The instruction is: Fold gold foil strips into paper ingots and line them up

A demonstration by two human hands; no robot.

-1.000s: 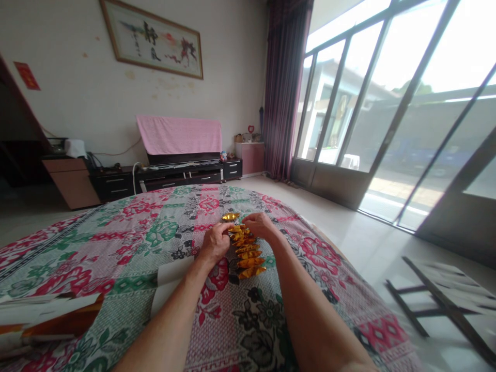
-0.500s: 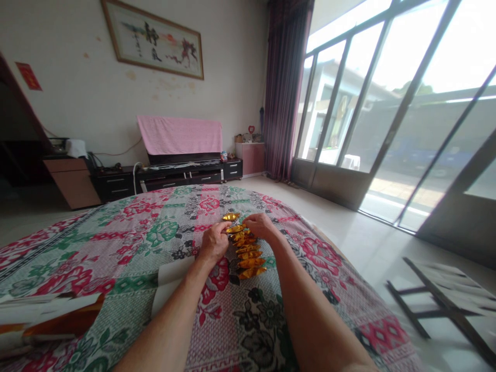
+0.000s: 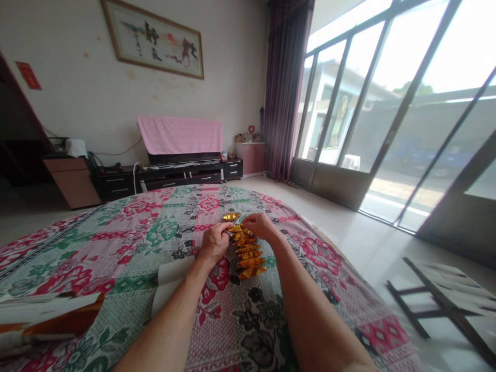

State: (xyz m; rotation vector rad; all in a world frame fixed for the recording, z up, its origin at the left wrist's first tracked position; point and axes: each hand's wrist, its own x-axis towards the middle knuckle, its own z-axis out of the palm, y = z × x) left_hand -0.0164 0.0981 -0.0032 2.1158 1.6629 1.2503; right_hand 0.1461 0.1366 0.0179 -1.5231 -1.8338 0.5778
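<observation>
Both hands meet over the table around a folded gold foil paper ingot point(image 3: 236, 228). The fingers of my left hand point(image 3: 215, 242) are closed on its left end, and my right hand point(image 3: 260, 226) pinches the right end; fingertips cover part of it. Toward me from the hands runs a row of several similar gold foil ingots point(image 3: 251, 262), pointed at both ends and lying side by side. One more gold ingot point(image 3: 231, 217) lies just beyond my hands, apart from the row.
A flowered cloth point(image 3: 155, 258) covers the round table. White paper point(image 3: 174, 272) lies beside my left forearm, with gold and white sheets point(image 3: 54, 318) at the left edge. A stool or small table point(image 3: 445, 289) stands on the floor at right.
My right fingertips have shifted slightly left, closer to my left hand, and less of the held ingot shows. The row and the single ingot have stayed put.
</observation>
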